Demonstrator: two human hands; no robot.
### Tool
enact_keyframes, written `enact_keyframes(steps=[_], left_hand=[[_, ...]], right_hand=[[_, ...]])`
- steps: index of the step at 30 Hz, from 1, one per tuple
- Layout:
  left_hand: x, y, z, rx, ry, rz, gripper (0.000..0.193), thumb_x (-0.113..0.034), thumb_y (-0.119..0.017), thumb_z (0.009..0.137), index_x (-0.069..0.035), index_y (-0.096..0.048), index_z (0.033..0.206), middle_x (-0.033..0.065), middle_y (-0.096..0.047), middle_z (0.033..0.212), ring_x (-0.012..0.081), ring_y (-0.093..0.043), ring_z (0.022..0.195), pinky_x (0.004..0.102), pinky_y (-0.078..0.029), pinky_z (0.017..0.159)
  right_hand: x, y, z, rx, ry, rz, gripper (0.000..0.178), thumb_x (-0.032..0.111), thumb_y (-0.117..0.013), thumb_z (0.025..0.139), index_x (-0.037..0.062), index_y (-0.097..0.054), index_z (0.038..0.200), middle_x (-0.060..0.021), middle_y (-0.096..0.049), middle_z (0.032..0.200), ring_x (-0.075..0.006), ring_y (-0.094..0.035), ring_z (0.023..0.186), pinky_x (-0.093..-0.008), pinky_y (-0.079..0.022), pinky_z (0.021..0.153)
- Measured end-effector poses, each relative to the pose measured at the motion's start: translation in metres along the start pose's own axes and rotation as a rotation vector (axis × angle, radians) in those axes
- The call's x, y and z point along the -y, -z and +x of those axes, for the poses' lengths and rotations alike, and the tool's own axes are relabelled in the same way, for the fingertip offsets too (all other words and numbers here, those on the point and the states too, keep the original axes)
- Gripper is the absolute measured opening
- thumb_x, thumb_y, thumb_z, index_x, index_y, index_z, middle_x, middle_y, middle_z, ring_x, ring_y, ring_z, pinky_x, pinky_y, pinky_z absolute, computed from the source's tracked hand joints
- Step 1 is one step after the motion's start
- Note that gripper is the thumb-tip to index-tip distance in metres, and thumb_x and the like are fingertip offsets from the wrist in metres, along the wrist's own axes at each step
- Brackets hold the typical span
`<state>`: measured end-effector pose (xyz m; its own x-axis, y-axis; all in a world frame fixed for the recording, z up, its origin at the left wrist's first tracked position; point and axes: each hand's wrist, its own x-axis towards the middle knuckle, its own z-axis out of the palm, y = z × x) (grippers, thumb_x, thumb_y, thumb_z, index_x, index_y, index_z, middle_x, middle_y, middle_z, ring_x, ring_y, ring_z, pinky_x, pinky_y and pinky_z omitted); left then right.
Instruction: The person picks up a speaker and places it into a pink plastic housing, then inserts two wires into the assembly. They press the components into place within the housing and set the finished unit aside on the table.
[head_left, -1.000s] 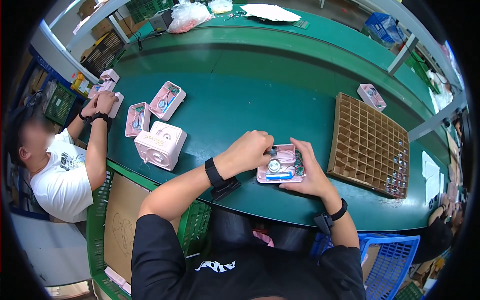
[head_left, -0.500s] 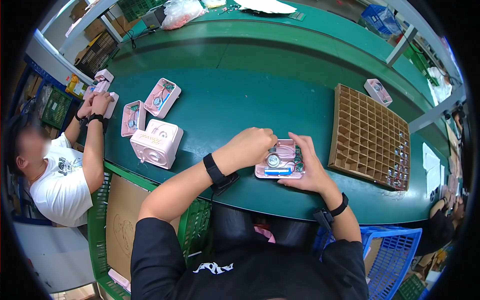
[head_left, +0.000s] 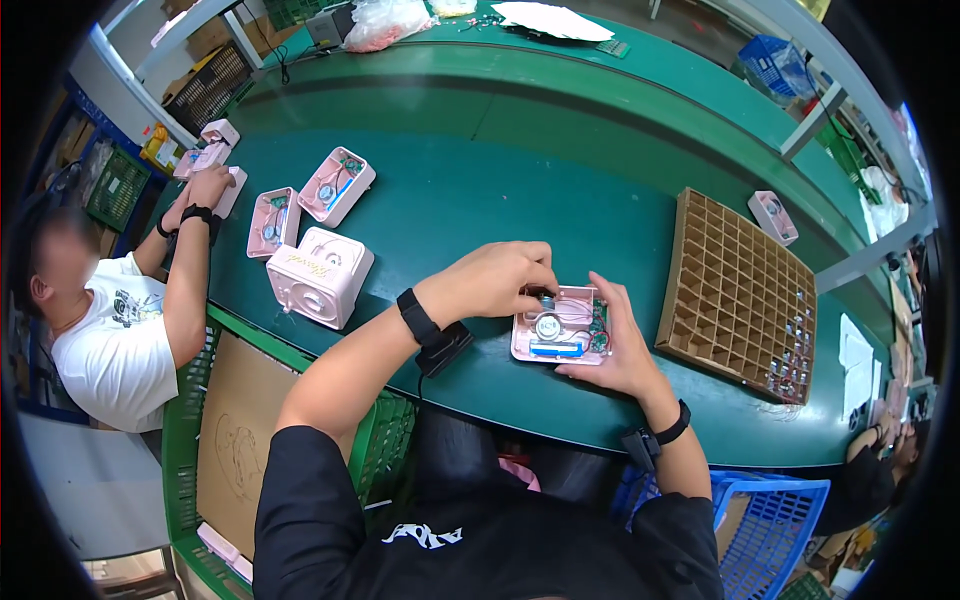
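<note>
A pink plastic housing (head_left: 520, 350) lies open side up on the green table in front of me. Inside it sit a round silver speaker (head_left: 548, 326), a blue cylindrical battery (head_left: 556, 350), a green circuit board (head_left: 599, 328) and thin wires. My right hand (head_left: 628, 350) grips the housing from its right side, thumb at the near edge and fingers along the far right. Over the far left corner, my left hand (head_left: 500, 280) pinches a small dark round part (head_left: 547, 302), partly hidden by the fingers.
Two open pink housings (head_left: 337, 186) (head_left: 272, 222) and a closed pink case (head_left: 320, 277) stand left. A divided cardboard tray (head_left: 735, 290) is at right, with another pink housing (head_left: 773, 217) beyond. Green (head_left: 180, 480) and blue (head_left: 790, 520) crates flank me. A co-worker (head_left: 120, 320) works at left.
My left hand's fingers have opened out slightly and shifted a little left, showing more of the dark part. The right hand keeps its hold on the housing. The whole view has shifted slightly.
</note>
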<state>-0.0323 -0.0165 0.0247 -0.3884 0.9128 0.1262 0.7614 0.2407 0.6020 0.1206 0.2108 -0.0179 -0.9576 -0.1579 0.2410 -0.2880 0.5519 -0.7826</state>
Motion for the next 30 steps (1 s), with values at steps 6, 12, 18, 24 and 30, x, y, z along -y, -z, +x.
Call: enact_keyframes(steps=[6, 12, 18, 24, 30], left_hand=[[0.003, -0.005, 0.0, -0.016, -0.021, -0.004, 0.02, -0.015, -0.08, 0.081, -0.007, -0.079, 0.099, 0.0077, -0.068, 0.095, 0.0283, -0.07, 0.089, 0.0402, -0.057, 0.076], [-0.012, -0.019, 0.003, 0.022, 0.027, 0.286, 0.018, -0.014, -0.077, 0.078, -0.01, -0.078, 0.095, 0.0058, -0.07, 0.092, 0.031, -0.072, 0.089, 0.0434, -0.058, 0.076], [-0.004, -0.012, -0.002, 0.11, -0.027, 0.227, 0.026, -0.008, -0.076, 0.075, -0.012, -0.077, 0.101, 0.0084, -0.073, 0.1, 0.0342, -0.073, 0.09, 0.0462, -0.058, 0.079], [0.016, -0.026, 0.008, -0.046, -0.162, -0.003, 0.029, -0.003, -0.073, 0.078, -0.009, -0.075, 0.106, 0.0107, -0.068, 0.105, 0.0323, -0.07, 0.094, 0.044, -0.057, 0.083], [0.03, -0.017, 0.002, 0.024, -0.135, -0.155, 0.026, -0.003, -0.07, 0.085, -0.004, -0.074, 0.11, 0.0118, -0.066, 0.108, 0.0306, -0.068, 0.098, 0.0407, -0.057, 0.083]], right_hand=[[-0.003, -0.002, -0.004, -0.001, 0.069, -0.032, 0.126, 0.026, -0.101, 0.058, 0.0062, -0.03, 0.161, -0.0197, -0.046, 0.141, -0.0375, -0.052, 0.132, -0.0457, -0.043, 0.114], [0.006, -0.01, -0.01, 0.002, -0.024, -0.112, 0.124, 0.028, -0.101, 0.059, 0.0069, -0.032, 0.16, -0.0229, -0.046, 0.141, -0.0381, -0.051, 0.132, -0.0464, -0.043, 0.114], [0.063, 0.042, -0.009, 0.371, -0.077, -0.134, 0.108, 0.025, -0.098, 0.063, 0.0124, -0.042, 0.155, -0.0241, -0.043, 0.148, -0.0393, -0.05, 0.131, -0.0487, -0.042, 0.116], [0.086, 0.043, 0.032, 0.618, 0.202, -0.498, 0.044, 0.011, -0.087, 0.074, 0.0135, -0.073, 0.116, -0.0116, -0.057, 0.141, -0.036, -0.054, 0.124, -0.0488, -0.044, 0.109], [0.071, 0.038, 0.048, 0.671, 0.318, -0.411, 0.013, 0.008, -0.083, 0.079, 0.0081, -0.077, 0.09, -0.0037, -0.071, 0.121, -0.0295, -0.058, 0.117, -0.0458, -0.048, 0.098]])
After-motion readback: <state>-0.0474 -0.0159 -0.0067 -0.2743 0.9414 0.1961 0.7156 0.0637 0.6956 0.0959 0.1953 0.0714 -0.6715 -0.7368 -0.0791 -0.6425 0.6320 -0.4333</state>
